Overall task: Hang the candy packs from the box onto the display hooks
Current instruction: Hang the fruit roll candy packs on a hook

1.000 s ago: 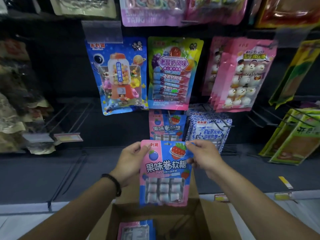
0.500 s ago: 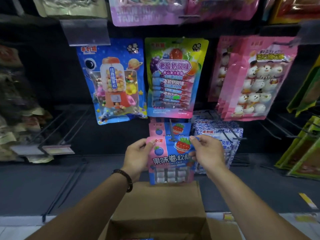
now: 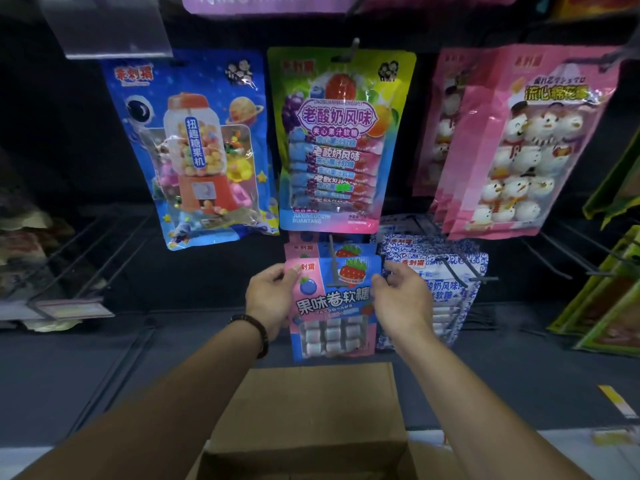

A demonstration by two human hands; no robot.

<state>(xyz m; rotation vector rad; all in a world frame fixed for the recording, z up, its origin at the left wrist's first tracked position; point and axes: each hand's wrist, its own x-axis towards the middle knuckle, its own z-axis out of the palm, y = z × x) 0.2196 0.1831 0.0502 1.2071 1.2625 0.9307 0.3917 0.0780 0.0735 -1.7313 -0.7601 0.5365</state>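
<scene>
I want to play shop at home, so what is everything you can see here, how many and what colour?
hook: one, grey, lower middle of the rack
fruit roll pack: one, pink and blue, threaded on that hook
same packs behind: at least one, pink and blue, further back on that hook
gumball pack: one showing, blue, upper left
yogurt candy pack: one showing, green, yellow and pink, upper middle
snowman packs: several, pink, upper right
patterned packs: several, blue and white, right of the fruit roll pack
green packs: several, green, far right
cardboard box: one, brown, bottom middle
bracelet: one, dark, left wrist
left hand: one, pinching the pack's top left corner
right hand: one, holding its top right edge
</scene>
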